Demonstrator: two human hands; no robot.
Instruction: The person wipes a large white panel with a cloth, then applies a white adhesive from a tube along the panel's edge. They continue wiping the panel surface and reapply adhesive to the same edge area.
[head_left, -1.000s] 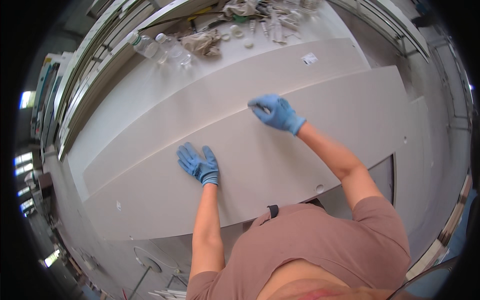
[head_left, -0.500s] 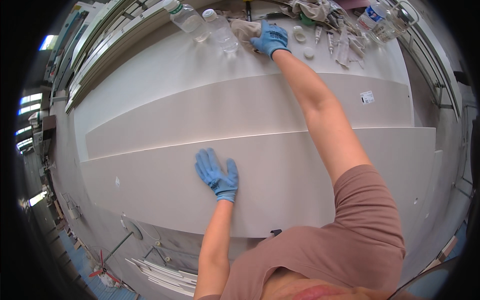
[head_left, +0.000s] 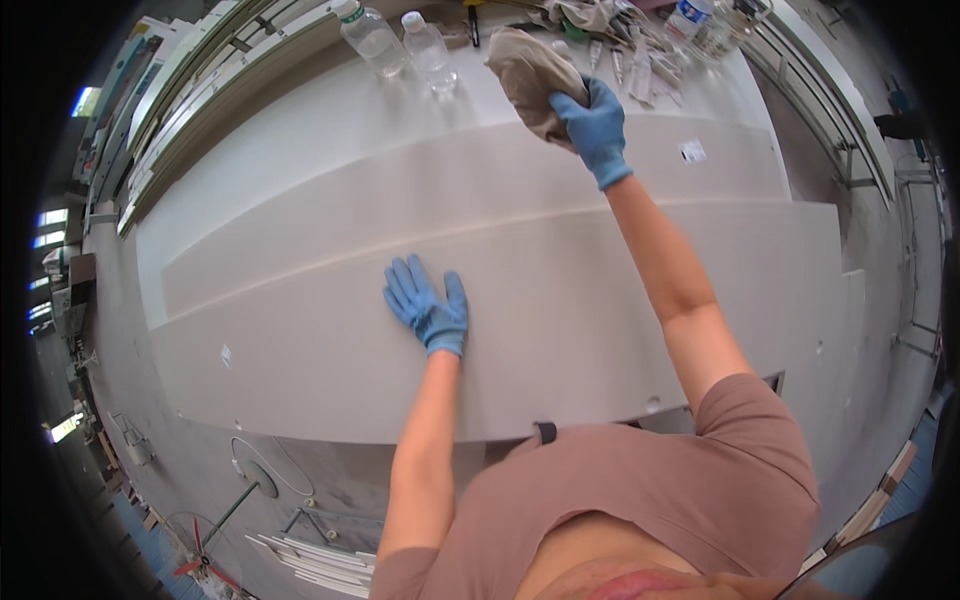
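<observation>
Left hand [head_left: 428,308] spread flat, empty, on near panel [head_left: 560,330]. Gripping bunched beige cloth [head_left: 532,82] in curled right hand [head_left: 597,130], above far panel [head_left: 400,200]. Noted white label [head_left: 692,151] there, unreadable.

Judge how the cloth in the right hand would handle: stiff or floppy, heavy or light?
The cloth is probably floppy: it looks creased and bunched at the right hand. It seems fairly light, since that hand alone grips it by one side.

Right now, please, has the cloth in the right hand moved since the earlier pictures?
Yes: the cloth has moved rightward, away from the two left bottles, toward the rear panel.
</observation>
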